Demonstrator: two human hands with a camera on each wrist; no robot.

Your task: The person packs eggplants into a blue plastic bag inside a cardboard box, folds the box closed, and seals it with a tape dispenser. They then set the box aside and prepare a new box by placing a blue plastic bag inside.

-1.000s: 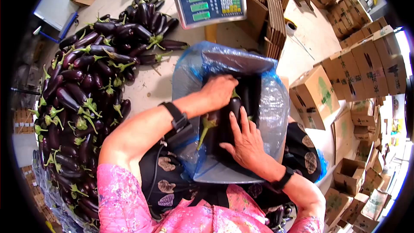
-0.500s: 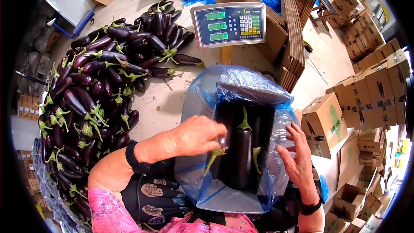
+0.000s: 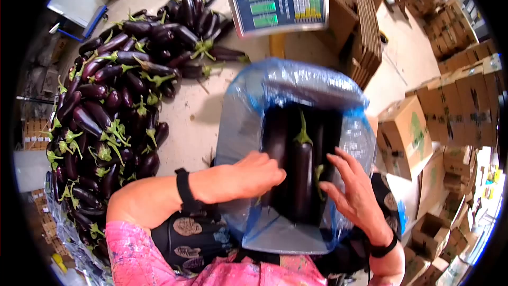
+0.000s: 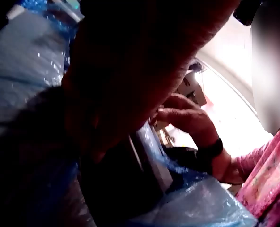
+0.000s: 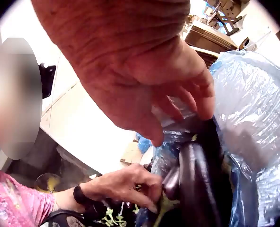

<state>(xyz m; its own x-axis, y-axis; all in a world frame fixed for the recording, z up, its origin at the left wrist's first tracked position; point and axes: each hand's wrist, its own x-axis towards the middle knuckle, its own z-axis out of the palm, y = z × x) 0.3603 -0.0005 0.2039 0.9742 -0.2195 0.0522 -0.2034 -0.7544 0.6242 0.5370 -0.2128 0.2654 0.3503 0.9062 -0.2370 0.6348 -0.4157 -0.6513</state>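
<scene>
Eggplants (image 3: 302, 180) lie lengthwise in a box lined with blue plastic (image 3: 286, 238), one on top with its green stem pointing away. My left hand (image 3: 254, 177), fingers curled, is over the box's left side; in the right wrist view the left hand (image 5: 126, 187) grips a smaller eggplant (image 5: 171, 183) near its stem end. My right hand (image 3: 352, 196), fingers apart and bent, is at the box's right edge beside a green stem, holding nothing. Dark in the left wrist view, the left hand (image 4: 116, 80) hides its own fingertips' contact.
A large heap of eggplants (image 3: 111, 106) covers the table's left side. Behind the box stands a scale display (image 3: 280, 5), with flattened cardboard (image 3: 365, 37) to its right. Cartons (image 3: 405, 137) are stacked on the right.
Both hands were together over the eggplants, then drew apart to the box's two sides. Since the last frame, the left hand has moved slightly right and the right hand slightly left, nearer the eggplants.
</scene>
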